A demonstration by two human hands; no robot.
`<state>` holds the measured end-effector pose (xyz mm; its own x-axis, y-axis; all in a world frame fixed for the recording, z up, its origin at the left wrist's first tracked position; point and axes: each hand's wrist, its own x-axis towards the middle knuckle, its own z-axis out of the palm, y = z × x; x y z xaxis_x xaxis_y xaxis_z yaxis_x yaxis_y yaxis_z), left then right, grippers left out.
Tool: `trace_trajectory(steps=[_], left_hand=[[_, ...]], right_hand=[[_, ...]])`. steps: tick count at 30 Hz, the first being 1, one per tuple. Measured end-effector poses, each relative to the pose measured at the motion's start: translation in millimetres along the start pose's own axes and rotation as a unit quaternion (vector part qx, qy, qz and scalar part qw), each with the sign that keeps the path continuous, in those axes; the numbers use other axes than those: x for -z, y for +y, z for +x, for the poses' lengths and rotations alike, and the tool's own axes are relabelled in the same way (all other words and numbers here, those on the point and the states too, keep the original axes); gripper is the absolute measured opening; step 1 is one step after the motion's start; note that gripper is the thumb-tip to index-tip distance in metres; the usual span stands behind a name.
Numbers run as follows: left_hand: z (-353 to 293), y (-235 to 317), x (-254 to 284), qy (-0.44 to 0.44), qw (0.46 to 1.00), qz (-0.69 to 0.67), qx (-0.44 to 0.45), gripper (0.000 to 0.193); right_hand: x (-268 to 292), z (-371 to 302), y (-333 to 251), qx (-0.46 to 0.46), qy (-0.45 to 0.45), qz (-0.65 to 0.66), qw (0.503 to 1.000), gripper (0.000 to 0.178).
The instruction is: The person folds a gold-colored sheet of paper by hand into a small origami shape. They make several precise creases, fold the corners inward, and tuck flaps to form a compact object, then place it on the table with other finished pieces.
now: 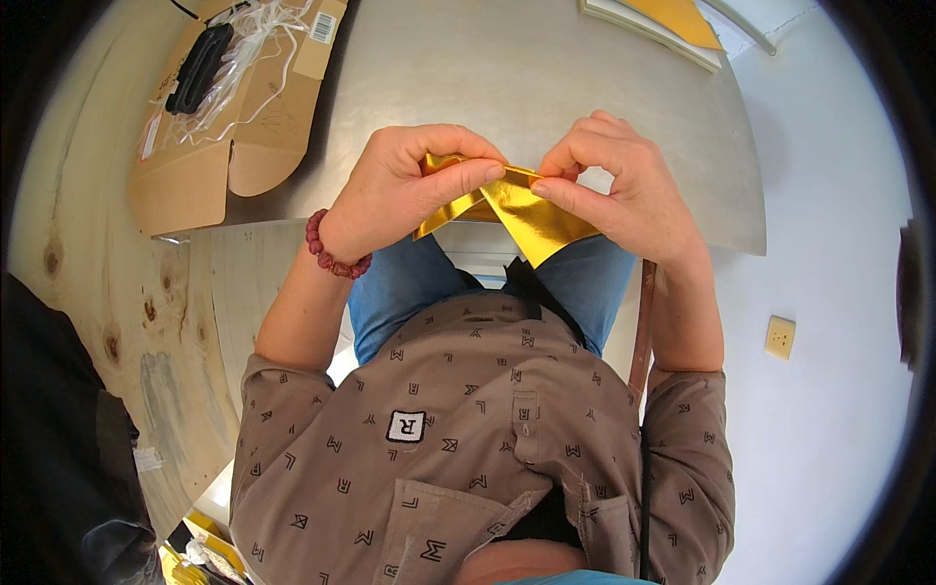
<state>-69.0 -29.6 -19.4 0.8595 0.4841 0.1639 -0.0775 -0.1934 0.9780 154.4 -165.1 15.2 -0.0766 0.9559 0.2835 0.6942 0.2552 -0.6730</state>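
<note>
Foil (539, 224), shiny gold and thin, hangs above the blue-jeaned lap (405, 292) by the near edge of the grey metal table (507, 73). Left hand (405, 185) pinches its top edge, thumb against finger; right hand (624, 185) pinches just beside. Probably light, floppy, slick, quick to crease; best gripped along the top edge. From where I stand, open brown cardboard box (195, 190) with tangled translucent plastic strips (258, 49) crowds the table's left; pale paper stack (651, 34) far right, out of the way.
</note>
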Motion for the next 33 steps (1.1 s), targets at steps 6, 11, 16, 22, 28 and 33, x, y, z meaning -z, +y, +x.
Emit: trace_trajectory(steps=[6, 11, 16, 22, 28, 33], left_hand=[[-0.7, -2.5, 3.2, -0.017, 0.999, 0.036, -0.003, 0.015], [-2.2, -3.6, 3.0, -0.009, 0.998, 0.055, 0.010, 0.015], [-2.6, -2.6, 3.1, -0.009, 0.997, 0.069, 0.014, 0.015], [-2.3, -2.0, 2.1, -0.002, 0.997, 0.082, 0.014, 0.016], [-1.2, -2.6, -0.2, -0.003, 0.996, 0.084, 0.022, 0.017], [-2.0, -2.4, -0.5, -0.005, 0.996, 0.079, 0.034, 0.017]], right_hand=[[-0.5, 1.1, 2.4, 0.018, 0.003, 0.000, 1.000, 0.009], [-2.0, 1.4, 2.0, 0.029, 0.016, -0.022, 0.999, 0.010], [-2.1, 3.0, 3.9, 0.042, 0.009, -0.049, 0.998, 0.014], [-0.5, 3.1, 5.0, 0.017, 0.003, -0.044, 0.999, 0.016], [-2.3, 4.6, 3.7, 0.032, 0.015, -0.041, 0.999, 0.013], [-1.9, 3.0, 2.2, 0.011, -0.003, -0.037, 0.999, 0.011]])
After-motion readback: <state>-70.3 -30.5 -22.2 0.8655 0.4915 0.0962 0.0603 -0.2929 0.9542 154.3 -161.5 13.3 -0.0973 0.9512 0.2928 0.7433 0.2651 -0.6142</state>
